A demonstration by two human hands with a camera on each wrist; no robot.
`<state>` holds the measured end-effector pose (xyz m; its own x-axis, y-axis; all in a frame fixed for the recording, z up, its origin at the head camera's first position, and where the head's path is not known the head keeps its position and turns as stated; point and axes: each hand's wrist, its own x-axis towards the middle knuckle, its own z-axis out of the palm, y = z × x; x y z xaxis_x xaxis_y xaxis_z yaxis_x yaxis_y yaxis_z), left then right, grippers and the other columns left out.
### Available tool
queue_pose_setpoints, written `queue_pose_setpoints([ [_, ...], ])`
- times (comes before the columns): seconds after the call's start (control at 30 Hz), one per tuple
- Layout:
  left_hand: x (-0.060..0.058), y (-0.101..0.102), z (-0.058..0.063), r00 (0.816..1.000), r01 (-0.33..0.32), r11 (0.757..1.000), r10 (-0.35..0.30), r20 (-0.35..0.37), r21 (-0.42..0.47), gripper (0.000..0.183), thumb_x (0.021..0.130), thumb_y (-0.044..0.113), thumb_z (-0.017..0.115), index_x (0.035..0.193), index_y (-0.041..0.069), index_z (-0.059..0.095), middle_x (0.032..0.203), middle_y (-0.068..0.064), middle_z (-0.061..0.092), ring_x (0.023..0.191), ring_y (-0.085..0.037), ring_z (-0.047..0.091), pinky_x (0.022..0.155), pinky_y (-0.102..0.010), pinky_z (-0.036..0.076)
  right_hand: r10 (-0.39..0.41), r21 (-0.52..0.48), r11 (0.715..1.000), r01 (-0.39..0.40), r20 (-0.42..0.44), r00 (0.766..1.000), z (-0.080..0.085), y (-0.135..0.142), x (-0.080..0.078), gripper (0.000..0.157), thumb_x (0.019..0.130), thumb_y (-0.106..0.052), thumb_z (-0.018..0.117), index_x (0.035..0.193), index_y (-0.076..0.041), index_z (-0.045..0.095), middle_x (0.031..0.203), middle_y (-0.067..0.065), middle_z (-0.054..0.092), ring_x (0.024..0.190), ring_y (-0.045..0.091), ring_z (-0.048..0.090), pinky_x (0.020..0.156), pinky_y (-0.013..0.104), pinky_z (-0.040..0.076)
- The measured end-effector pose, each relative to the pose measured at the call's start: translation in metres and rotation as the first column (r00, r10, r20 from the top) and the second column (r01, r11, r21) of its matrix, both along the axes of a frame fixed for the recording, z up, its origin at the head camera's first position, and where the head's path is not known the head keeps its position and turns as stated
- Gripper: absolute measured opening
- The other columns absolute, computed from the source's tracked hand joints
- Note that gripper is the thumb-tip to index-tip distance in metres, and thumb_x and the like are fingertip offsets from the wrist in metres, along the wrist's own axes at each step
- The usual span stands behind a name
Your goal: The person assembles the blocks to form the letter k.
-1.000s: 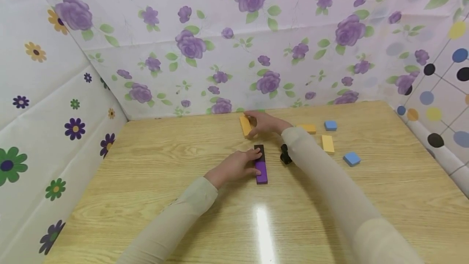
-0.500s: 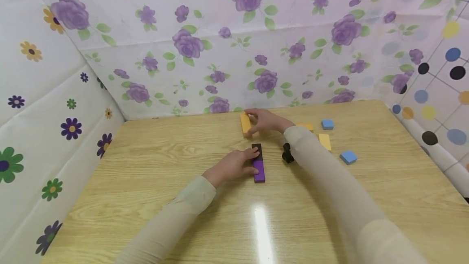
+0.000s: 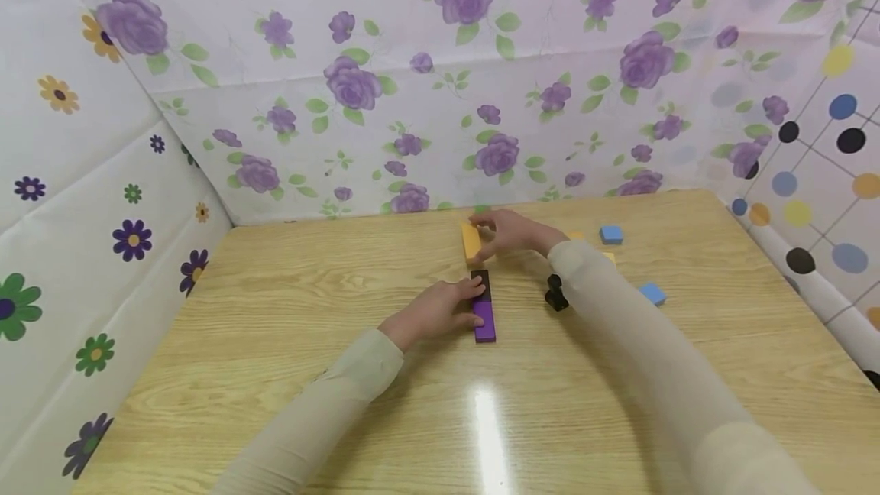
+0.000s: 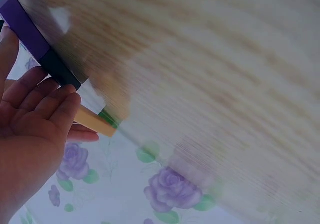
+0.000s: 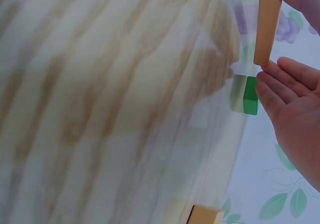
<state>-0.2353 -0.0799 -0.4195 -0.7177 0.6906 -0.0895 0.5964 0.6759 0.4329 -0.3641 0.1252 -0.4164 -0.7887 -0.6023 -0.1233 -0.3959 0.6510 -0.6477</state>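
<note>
A black block (image 3: 480, 283) and a purple block (image 3: 484, 325) lie end to end on the table. My left hand (image 3: 435, 312) rests over them from the left, fingertips on the black one and thumb on the purple one; its fingers look fairly straight in the left wrist view. Just beyond the black block is a long orange block (image 3: 470, 241), its near end close to the black one's far end. My right hand (image 3: 510, 232) pinches this orange block lengthwise, thumb at the near end and fingers at the far end. Beside those fingers stands a green block (image 5: 251, 95).
To the right lie two blue blocks (image 3: 611, 234), a pale yellow block (image 3: 609, 257) and another orange block (image 3: 576, 236), the last two partly hidden by the right sleeve. A small black object (image 3: 555, 293) shows beside that sleeve. A flowered cloth (image 3: 309, 136) hangs behind the table.
My right hand has shifted right and slightly nearer with the orange block, bringing it almost in line with the black and purple blocks. My left hand stays on those two.
</note>
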Motion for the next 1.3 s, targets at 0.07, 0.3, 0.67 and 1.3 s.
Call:
queue_pose_setpoints([
  [0.07, 0.000, 0.000, 0.000, 1.000, 0.001, 1.000, -0.001, 0.002, 0.003, 0.062, 0.091, 0.036, 0.065, 0.141, 0.004, 0.046, 0.149, -0.009, 0.038, 0.137, -0.026, 0.036, 0.112, -0.038, 0.032, 0.001, 0.008, 1.000, -0.001, 0.001, 1.000, -0.001, 0.001, 0.001, 0.096, 0.072, -0.039, 0.084, 0.148, -0.006, 0.036, 0.150, 0.014, 0.038, 0.138, 0.036, 0.033, 0.114, 0.047, 0.027],
  [0.3, 0.000, -0.001, -0.001, 1.000, 0.006, 1.000, -0.005, -0.009, 0.009, 0.063, 0.091, 0.036, 0.065, 0.142, 0.004, 0.046, 0.149, -0.009, 0.038, 0.136, -0.027, 0.038, 0.111, -0.036, 0.034, -0.004, 0.017, 1.000, 0.004, 0.005, 1.000, -0.003, 0.003, 0.005, 0.095, 0.071, -0.040, 0.084, 0.147, -0.006, 0.039, 0.149, 0.016, 0.039, 0.138, 0.037, 0.034, 0.113, 0.047, 0.029],
  [0.67, 0.000, -0.001, -0.001, 1.000, 0.006, 1.000, -0.006, -0.009, 0.013, 0.062, 0.091, 0.035, 0.065, 0.141, 0.004, 0.046, 0.149, -0.009, 0.038, 0.134, -0.028, 0.039, 0.110, -0.038, 0.035, -0.021, 0.019, 1.000, 0.021, -0.013, 1.000, -0.008, 0.004, 0.010, 0.098, 0.070, -0.043, 0.085, 0.148, -0.006, 0.037, 0.149, 0.018, 0.038, 0.137, 0.039, 0.034, 0.112, 0.049, 0.031],
  [1.3, 0.001, 0.000, 0.000, 1.000, -0.005, 1.000, 0.005, 0.009, 0.000, 0.062, 0.092, 0.035, 0.064, 0.142, 0.004, 0.045, 0.150, -0.009, 0.037, 0.135, -0.028, 0.039, 0.111, -0.038, 0.034, -0.024, 0.066, 0.997, 0.027, -0.045, 0.999, -0.009, 0.011, 0.014, 0.093, 0.076, -0.043, 0.081, 0.149, -0.009, 0.035, 0.152, 0.014, 0.036, 0.138, 0.034, 0.033, 0.113, 0.047, 0.028],
])
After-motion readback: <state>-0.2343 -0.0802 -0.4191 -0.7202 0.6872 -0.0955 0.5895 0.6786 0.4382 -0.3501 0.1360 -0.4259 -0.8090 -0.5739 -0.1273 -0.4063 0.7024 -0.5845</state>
